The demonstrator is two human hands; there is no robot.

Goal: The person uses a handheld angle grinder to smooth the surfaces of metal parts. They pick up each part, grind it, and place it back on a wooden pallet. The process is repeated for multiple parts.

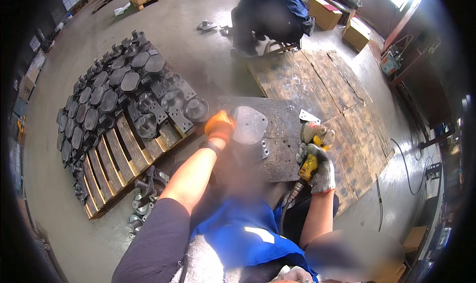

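Observation:
My left hand [220, 126], in an orange glove, is closed at the left edge of a grey metal plate part [249, 125] with rounded corners and small holes. That part rests on a dark flat work surface [282, 159] in front of me. In a pale, dirty glove, my right hand [321, 169] wraps round a yellow power tool [308, 168] with a hose fitting at its lower end. The tool's head [317, 133] points away from me, over the right side of the work surface. Beside the plate part lies a small metal bracket [266, 149] with holes.
Many similar metal parts [109, 100] are stacked on a wooden pallet [119, 154] to the left. More metal parts [143, 203] lie on the floor. Wooden boards [342, 134] extend right. A person [270, 15] sits ahead. A cable [409, 169] crosses the floor at right.

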